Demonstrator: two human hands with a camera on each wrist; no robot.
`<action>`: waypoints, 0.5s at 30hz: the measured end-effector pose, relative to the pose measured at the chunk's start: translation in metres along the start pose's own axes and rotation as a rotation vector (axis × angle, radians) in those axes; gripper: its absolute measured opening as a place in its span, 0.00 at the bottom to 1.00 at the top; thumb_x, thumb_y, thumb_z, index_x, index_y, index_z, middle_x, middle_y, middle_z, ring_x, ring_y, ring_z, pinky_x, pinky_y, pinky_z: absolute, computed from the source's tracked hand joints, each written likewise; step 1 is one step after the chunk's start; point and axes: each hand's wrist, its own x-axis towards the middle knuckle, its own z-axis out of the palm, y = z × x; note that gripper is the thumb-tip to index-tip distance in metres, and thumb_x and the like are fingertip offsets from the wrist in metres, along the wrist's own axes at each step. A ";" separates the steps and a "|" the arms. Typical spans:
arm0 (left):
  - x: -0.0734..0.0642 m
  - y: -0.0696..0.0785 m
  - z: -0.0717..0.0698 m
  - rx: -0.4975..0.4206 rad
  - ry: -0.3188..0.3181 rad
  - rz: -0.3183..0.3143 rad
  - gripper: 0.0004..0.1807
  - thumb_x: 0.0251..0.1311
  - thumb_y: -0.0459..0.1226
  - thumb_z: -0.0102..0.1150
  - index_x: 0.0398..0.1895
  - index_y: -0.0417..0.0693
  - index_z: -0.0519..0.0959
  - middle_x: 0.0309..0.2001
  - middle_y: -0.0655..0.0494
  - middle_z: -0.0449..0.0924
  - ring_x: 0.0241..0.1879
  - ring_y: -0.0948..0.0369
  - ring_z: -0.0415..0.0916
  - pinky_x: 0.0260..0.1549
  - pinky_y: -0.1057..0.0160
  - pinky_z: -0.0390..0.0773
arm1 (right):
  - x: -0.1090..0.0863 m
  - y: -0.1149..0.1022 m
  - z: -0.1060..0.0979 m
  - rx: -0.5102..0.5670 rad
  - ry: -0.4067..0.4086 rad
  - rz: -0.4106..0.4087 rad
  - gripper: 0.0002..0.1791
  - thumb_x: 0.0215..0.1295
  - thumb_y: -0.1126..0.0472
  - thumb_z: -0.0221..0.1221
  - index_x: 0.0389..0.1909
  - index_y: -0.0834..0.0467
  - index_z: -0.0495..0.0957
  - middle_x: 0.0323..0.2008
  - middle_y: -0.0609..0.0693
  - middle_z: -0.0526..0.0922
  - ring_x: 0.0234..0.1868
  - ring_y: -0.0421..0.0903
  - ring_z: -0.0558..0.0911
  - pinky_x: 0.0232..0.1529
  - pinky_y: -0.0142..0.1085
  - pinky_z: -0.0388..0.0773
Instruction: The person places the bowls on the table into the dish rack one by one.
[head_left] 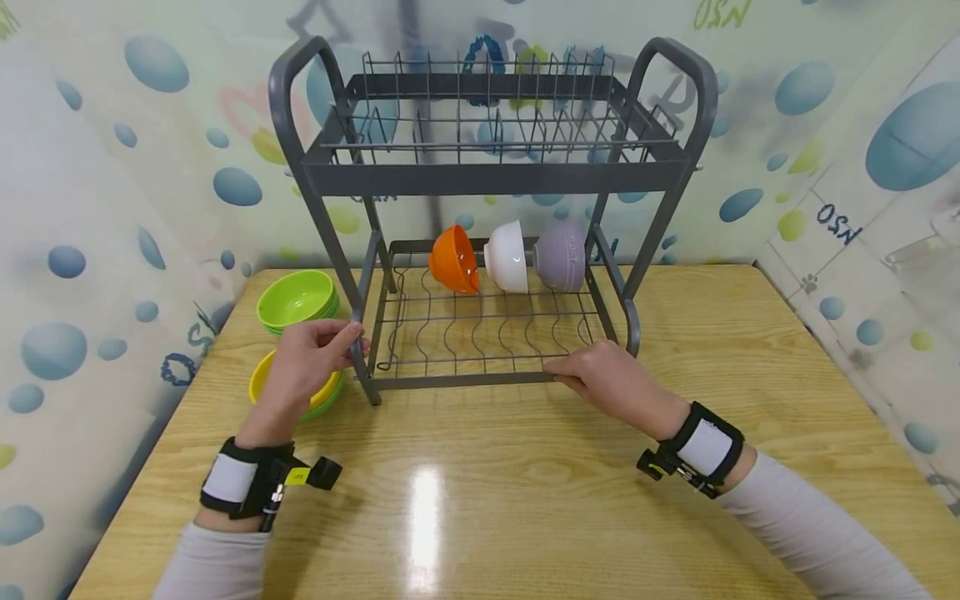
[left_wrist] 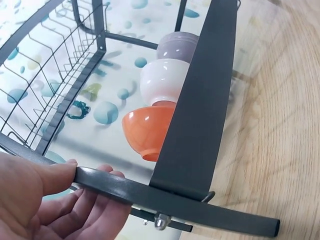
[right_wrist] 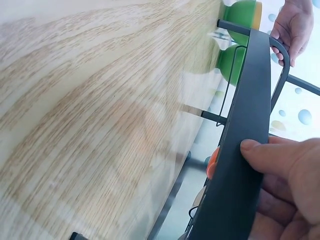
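Note:
A dark grey two-tier dish rack (head_left: pixel 495 178) stands on the wooden table. My left hand (head_left: pixel 318 354) grips its front left leg, thumb on one side of the bar and fingers curled round the other. With my right hand (head_left: pixel 606 379) I pinch the front rail of the lower tier, right of its middle; the right wrist view shows the thumb (right_wrist: pixel 255 150) on the rail's face. Along the back of the lower tier, an orange bowl (head_left: pixel 453 260), a white bowl (head_left: pixel 507 257) and a lilac bowl (head_left: pixel 561 257) stand on edge in a row.
Green bowls (head_left: pixel 296 298) are stacked on the table left of the rack. Nearer, a yellow bowl (head_left: pixel 262 375) sits in a green one (head_left: pixel 327 402), partly behind my left hand. The rack's upper tier (head_left: pixel 495 177) holds wire dividers. A patterned wall (head_left: pixel 480 25) rises behind.

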 end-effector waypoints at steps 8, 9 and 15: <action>-0.008 -0.004 -0.007 0.068 0.052 0.083 0.30 0.69 0.52 0.45 0.61 0.38 0.73 0.50 0.39 0.81 0.45 0.53 0.81 0.43 0.65 0.82 | 0.000 0.000 0.001 -0.015 0.006 -0.012 0.12 0.61 0.65 0.62 0.45 0.54 0.86 0.35 0.47 0.89 0.33 0.38 0.85 0.31 0.30 0.81; -0.010 -0.006 -0.009 0.082 0.075 0.096 0.30 0.69 0.52 0.44 0.62 0.38 0.72 0.51 0.38 0.81 0.45 0.52 0.81 0.43 0.66 0.82 | 0.000 0.000 0.002 -0.018 0.010 -0.016 0.12 0.61 0.65 0.62 0.45 0.54 0.86 0.35 0.47 0.89 0.32 0.38 0.85 0.31 0.30 0.81; -0.020 -0.013 -0.035 0.272 0.292 0.152 0.27 0.69 0.50 0.47 0.61 0.40 0.74 0.46 0.38 0.82 0.44 0.47 0.80 0.46 0.52 0.81 | -0.001 0.000 0.002 -0.016 0.029 -0.028 0.12 0.60 0.65 0.62 0.44 0.55 0.86 0.34 0.48 0.89 0.31 0.38 0.85 0.31 0.30 0.81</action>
